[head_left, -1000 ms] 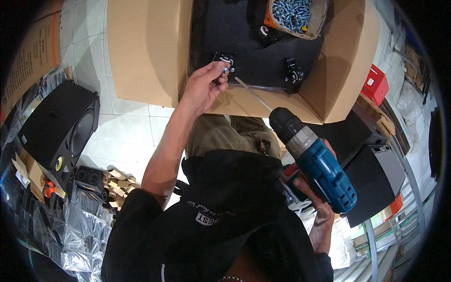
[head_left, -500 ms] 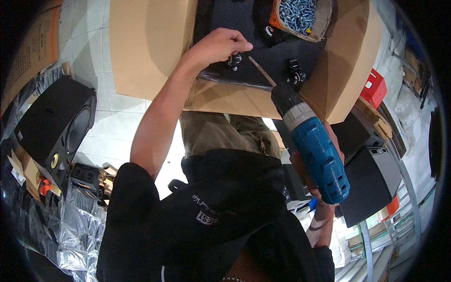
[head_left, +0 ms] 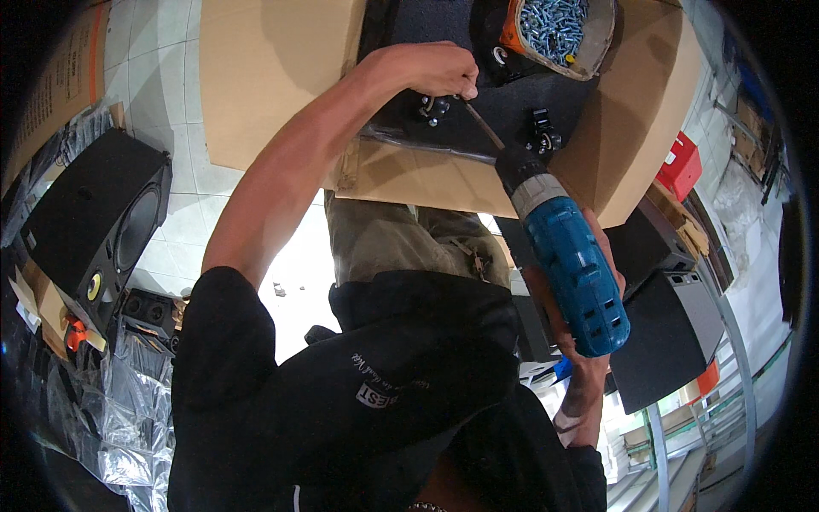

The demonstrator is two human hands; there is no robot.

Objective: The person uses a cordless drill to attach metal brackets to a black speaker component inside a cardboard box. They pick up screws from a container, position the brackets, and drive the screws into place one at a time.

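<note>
My right hand point(head_left: 603, 246) is wrapped round a blue and black cordless drill point(head_left: 573, 264), pointing up and to the left. From its chuck a long thin driver bit point(head_left: 485, 125) runs to the fingertips of my left hand point(head_left: 448, 72). Those fingers are pinched together at the bit's tip; whatever is between them is hidden. Just below sits a small black caster wheel point(head_left: 433, 108) on a black panel point(head_left: 478, 136) inside an opened cardboard box point(head_left: 426, 175). Another caster point(head_left: 543, 134) is farther right, a third point(head_left: 502, 58) farther back.
A bag of silvery screws point(head_left: 554, 32) rests on the panel's far right. Cardboard flaps point(head_left: 273, 85) spread at both sides. A black speaker point(head_left: 98, 218) stands on the tiled floor at left, more black cabinets point(head_left: 670, 341) and a red box point(head_left: 679, 167) at right.
My left hand has moved right and curled its fingers closer round the bit's tip. The drill has shifted slightly left and up. The box contents appear a little farther right in view.
</note>
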